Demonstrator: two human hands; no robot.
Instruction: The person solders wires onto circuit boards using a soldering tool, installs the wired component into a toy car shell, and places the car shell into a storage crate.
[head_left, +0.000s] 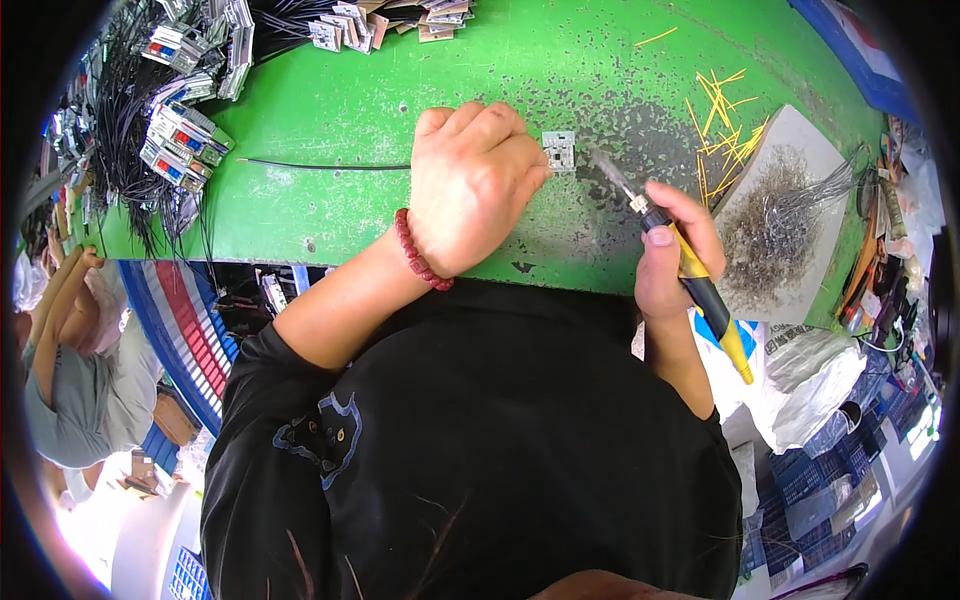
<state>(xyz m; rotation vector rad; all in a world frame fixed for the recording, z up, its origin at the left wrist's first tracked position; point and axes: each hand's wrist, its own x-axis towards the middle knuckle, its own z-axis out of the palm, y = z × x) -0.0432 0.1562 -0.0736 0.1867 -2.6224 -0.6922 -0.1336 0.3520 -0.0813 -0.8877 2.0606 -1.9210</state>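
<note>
My left hand (478,185), with a dark red bead bracelet (416,252) at its wrist, is closed on a thin black wire (325,166). The wire's bare end points left, over the green tabletop; its other end is hidden under the hand. Right beside my left fingertips lies a small pale circuit board (559,150) with dark parts on it. My right hand (672,250) grips a yellow and black soldering iron (692,262) like a pen. Its metal tip is just right of the board, apart from it, with a blurred greyish streak around it.
Yellow solder sticks (720,105) are scattered at the right, next to a pale slab (805,240) covered in grey residue. Bundles of black wires with boards (185,140) crowd the left; more boards (350,27) lie at the back. Another person (85,370) is at far left.
</note>
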